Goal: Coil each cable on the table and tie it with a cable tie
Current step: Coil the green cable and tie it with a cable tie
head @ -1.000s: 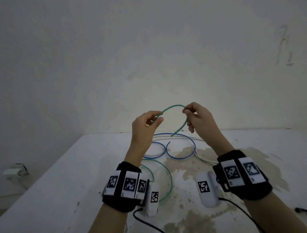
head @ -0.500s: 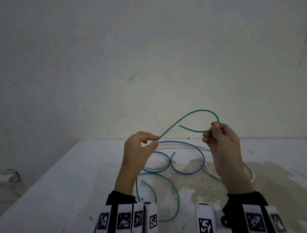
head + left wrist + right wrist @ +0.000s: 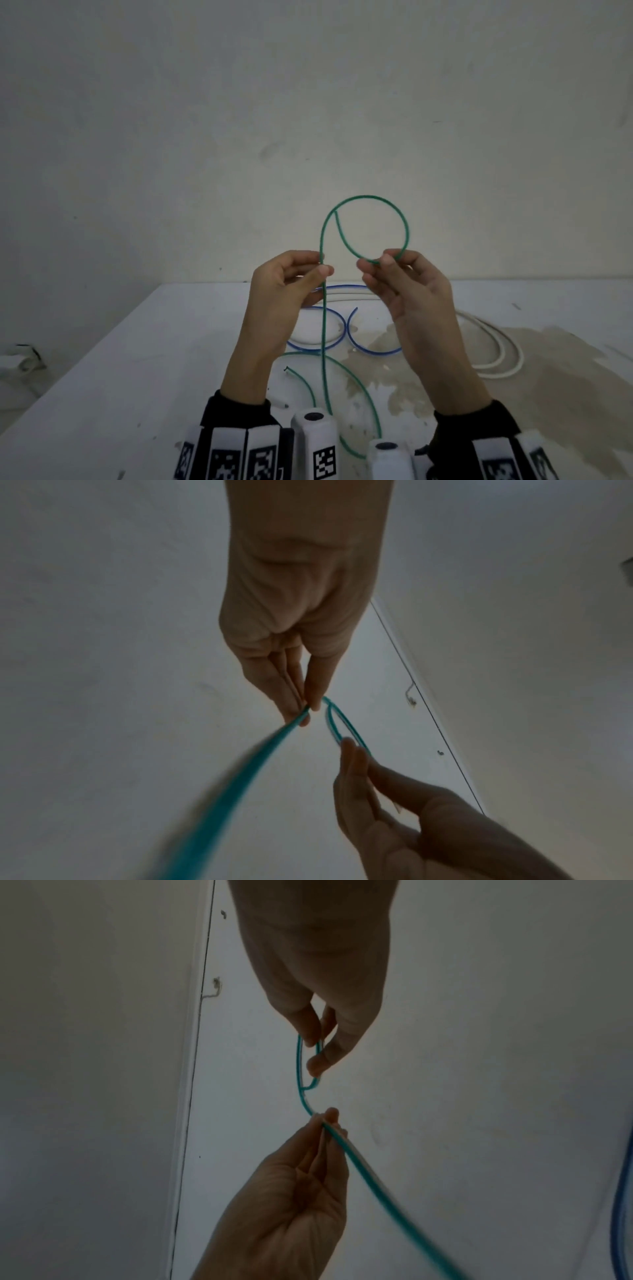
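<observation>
A thin green cable (image 3: 368,198) stands as a round loop in the air above both hands, its free end crossing inside the loop. My left hand (image 3: 321,265) pinches the strand where it drops straight down to the white table (image 3: 144,359). My right hand (image 3: 390,260) pinches the bottom of the loop. In the left wrist view the left hand (image 3: 306,712) nips the green cable (image 3: 240,777) while the right hand's fingertips (image 3: 349,746) hold the loop. The right wrist view shows the right hand (image 3: 316,1053) on the loop and the green cable (image 3: 359,1164) running past the left hand's fingers (image 3: 329,1118).
The green cable's slack curves on the table between my wrists. A blue cable (image 3: 329,344) lies in loops behind it, and a thick white cable (image 3: 496,356) curves at the right. Brown stains (image 3: 565,359) cover the table's right half. A wall stands close behind.
Both hands have risen and come closer together. The right hand has bent the green cable from an open arch into a full round loop above the hands.
</observation>
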